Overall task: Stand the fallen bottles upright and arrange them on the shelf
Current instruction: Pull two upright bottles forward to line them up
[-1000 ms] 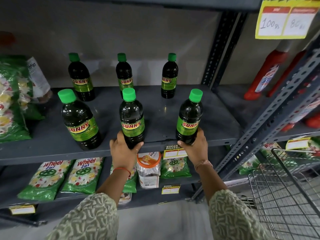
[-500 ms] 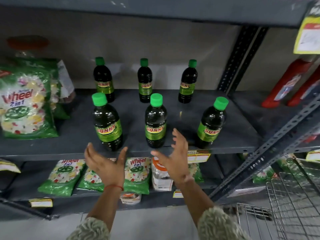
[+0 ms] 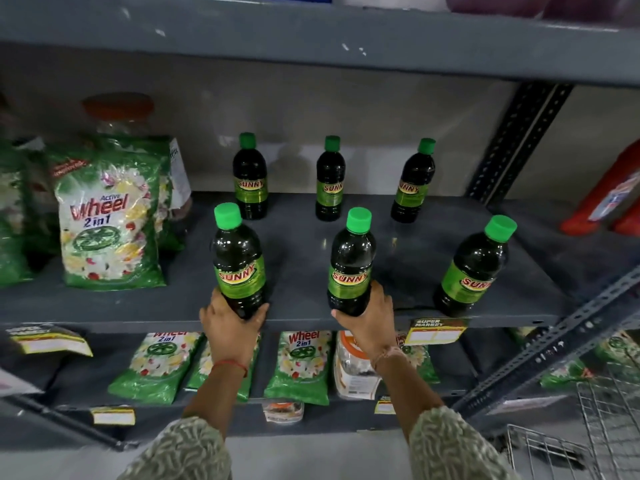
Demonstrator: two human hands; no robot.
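Several dark bottles with green caps and green "SUNNY" labels stand upright on the grey metal shelf (image 3: 304,233) in two rows. My left hand (image 3: 230,325) grips the base of the front left bottle (image 3: 238,261) at the shelf's front edge. My right hand (image 3: 370,320) grips the base of the front middle bottle (image 3: 350,263). The front right bottle (image 3: 472,268) stands free. Behind them stand the back left bottle (image 3: 250,178), the back middle bottle (image 3: 330,180) and the back right bottle (image 3: 412,183).
Green "Wheel 2in1" packets (image 3: 109,223) stand left of the bottles, and more lie on the shelf below (image 3: 162,365) beside a plastic jar (image 3: 353,368). Red bottles (image 3: 609,199) lie at the right. A slotted upright (image 3: 512,143) and a wire basket (image 3: 595,431) are at the right.
My hands let go of the front middle and right bottles, opened, shifted left, and now grip the front left and front middle bottles. The view has swung left and upward.
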